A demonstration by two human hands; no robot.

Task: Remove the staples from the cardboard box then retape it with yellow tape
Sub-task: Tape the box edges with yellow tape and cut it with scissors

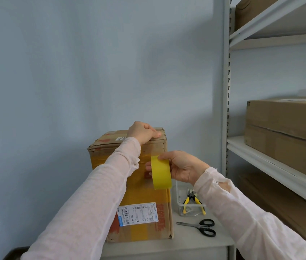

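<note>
Leftmost, the left hand sits on the top edge of the cardboard box, fingers curled and thumb laid along the rim; whether it pins the free end of tape there I cannot tell, as the hand hides that spot. The box stands upright on a small grey table, a shipping label low on its near face. Just right of centre, the roll of yellow tape is held close against that face, the right hand wrapped round it with fingertips over its rim. The hands are apart, one high and one lower. Retaping seems to be the step in hand, a strip being run down from the top. The next move likely calls for drawing the roll downward under steady tension while the upper hand holds firm, then cutting. Further right, pliers lie in a clear tray, scissors beside it, and a shelf rack holds more boxes.
</note>
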